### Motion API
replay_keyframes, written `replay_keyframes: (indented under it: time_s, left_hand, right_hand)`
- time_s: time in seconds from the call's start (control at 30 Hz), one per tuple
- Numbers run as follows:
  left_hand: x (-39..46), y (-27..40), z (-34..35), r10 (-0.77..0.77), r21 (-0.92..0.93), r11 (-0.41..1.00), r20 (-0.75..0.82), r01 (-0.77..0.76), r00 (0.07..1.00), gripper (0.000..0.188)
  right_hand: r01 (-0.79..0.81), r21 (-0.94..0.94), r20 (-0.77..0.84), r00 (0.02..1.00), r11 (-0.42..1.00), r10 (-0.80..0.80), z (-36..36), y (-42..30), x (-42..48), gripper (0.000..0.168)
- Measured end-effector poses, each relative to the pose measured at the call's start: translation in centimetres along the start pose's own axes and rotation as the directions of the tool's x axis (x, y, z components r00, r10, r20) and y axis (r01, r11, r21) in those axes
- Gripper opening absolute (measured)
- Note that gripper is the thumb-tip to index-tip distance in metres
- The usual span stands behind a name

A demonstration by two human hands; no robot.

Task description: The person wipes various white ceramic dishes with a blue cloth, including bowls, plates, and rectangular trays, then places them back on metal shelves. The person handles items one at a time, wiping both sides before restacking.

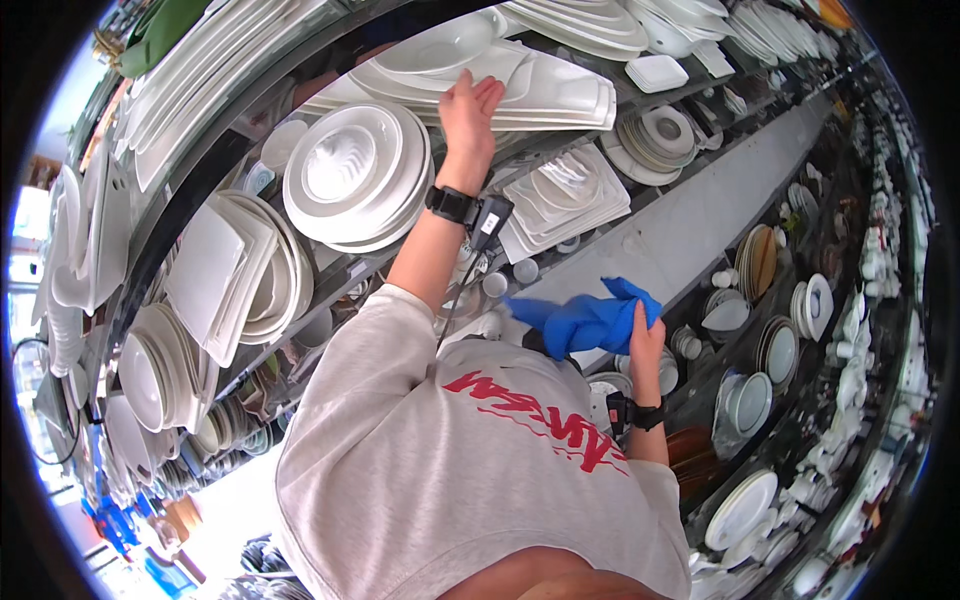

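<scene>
My left hand (469, 124) reaches to the upper shelf with its fingers extended and nothing visible gripped. It lies over the edge of a stack of long white plates (555, 94), just below a white oval bowl (439, 49); whether it touches them I cannot tell. Lower right, my right hand (646, 337) grips a crumpled blue cloth (592, 322) in front of my body. The cloth hangs towards the left, its left end blurred. Both wrists wear black straps with small devices.
Round white plates (341, 165) are stacked left of my left forearm. Rectangular white dishes (570, 202) stand to its right. Square plates (206, 262) lean farther left. A narrow grey aisle floor (697, 202) runs between the shelves, and more dishes (772, 352) crowd the right-hand shelf.
</scene>
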State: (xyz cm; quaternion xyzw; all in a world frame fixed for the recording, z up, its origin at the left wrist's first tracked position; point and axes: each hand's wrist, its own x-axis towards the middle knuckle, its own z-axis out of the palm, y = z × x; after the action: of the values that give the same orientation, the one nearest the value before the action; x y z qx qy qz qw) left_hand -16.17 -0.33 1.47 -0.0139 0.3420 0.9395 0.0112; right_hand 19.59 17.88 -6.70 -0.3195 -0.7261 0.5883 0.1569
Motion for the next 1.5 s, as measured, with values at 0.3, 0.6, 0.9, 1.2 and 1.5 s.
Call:
replay_keyframes:
  time_s: [0.3,0.6,0.9,1.2,1.5]
  left_hand:
    - [6.3,1.3,-1.9,-0.088,0.047,0.995,-0.053,0.09,0.995,0.06]
    - [8.6,2.1,-2.5,-0.046,-0.045,0.998,-0.06,0.043,0.997,0.034]
    - [6.3,2.0,-1.9,-0.057,-0.045,0.998,-0.055,0.054,0.997,0.025]
    - [0.4,2.9,-0.3,-0.237,-0.018,0.971,0.054,0.238,0.97,0.031]
    - [-8.5,2.4,2.6,-0.437,0.321,0.886,0.339,0.335,0.833,0.047]
  right_hand:
    - [-0.043,0.068,0.172,0.985,0.997,0.031,0.2,-1.1,8.5,0.032]
    - [-0.091,0.079,0.214,0.974,0.993,0.072,-2.7,0.8,13.4,0.04]
    - [-0.259,0.269,0.139,0.963,0.928,0.229,-5.5,0.0,14.2,0.045]
    - [-0.203,0.633,0.059,0.975,0.747,0.215,-6.1,-2.2,10.8,0.051]
    - [0.109,0.8,-0.136,0.991,0.59,0.001,-9.2,-7.5,4.7,0.06]
